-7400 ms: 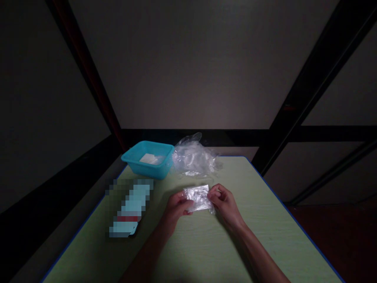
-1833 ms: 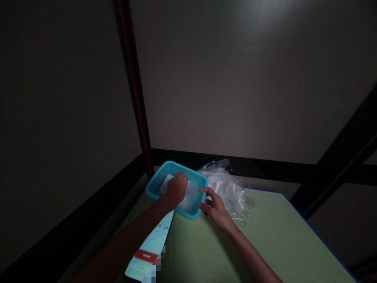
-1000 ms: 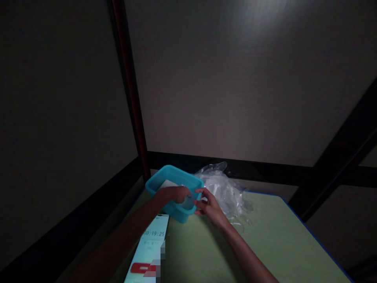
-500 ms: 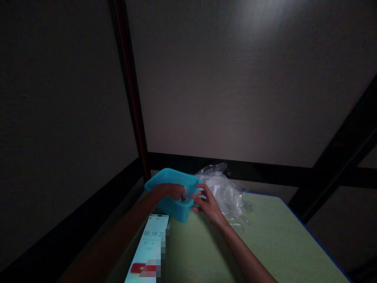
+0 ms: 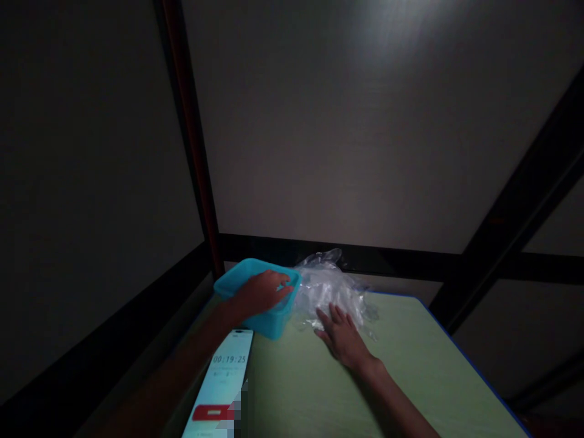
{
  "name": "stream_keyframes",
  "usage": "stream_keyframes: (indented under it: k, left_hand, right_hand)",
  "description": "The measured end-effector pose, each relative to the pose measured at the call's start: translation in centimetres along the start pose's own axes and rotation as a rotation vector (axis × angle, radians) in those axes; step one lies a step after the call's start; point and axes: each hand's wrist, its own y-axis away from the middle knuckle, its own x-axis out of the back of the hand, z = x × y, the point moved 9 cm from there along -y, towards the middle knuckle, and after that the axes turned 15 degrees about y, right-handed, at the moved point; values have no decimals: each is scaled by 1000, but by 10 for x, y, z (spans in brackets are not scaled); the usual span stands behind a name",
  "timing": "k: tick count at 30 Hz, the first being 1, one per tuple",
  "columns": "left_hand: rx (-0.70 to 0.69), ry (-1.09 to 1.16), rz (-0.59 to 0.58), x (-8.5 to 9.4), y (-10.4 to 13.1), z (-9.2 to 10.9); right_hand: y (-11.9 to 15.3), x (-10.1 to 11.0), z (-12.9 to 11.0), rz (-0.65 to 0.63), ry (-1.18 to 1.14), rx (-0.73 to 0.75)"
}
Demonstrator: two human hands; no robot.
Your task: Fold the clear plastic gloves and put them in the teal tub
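A turquoise plastic basket (image 5: 274,325) stands at the far left of the green table. Over its opening is my left hand (image 5: 263,292), fingers apart and pointing right, with nothing visible in them. What lies inside the basket is mostly hidden by that hand. To the basket's right is a heap of clear, crinkled plastic bags (image 5: 335,289). My right hand (image 5: 344,337) is spread flat at the heap's front edge, fingertips over or against the plastic; whether they touch it I cannot tell.
A phone (image 5: 223,380) showing a running timer lies in front of the basket, partly pixelated. The green table (image 5: 410,359) has a blue edge on its right. Grey wall panels (image 5: 319,152) with dark beams rise behind and on the left.
My left hand has come up out of the basket and its fingers have opened. My right hand has left the basket's right side and moved right to the plastic heap. The view has shifted slightly.
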Motion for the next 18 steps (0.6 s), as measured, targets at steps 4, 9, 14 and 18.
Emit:
stream_keyframes:
  k: [4,9,14,18]
  left_hand:
    - [76,-143,-66,-23,21,13]
    - [182,-256,-50,-32,29,3]
    - [236,-298,4,-27,28,-10]
    - [234,-288,39,-26,26,-12]
  right_hand:
    - [8,-2,1,-35,90,30]
    - [20,5,5,-14,113,42]
    - [41,25,17,61,66,9]
    - [68,43,23,139,-143,71]
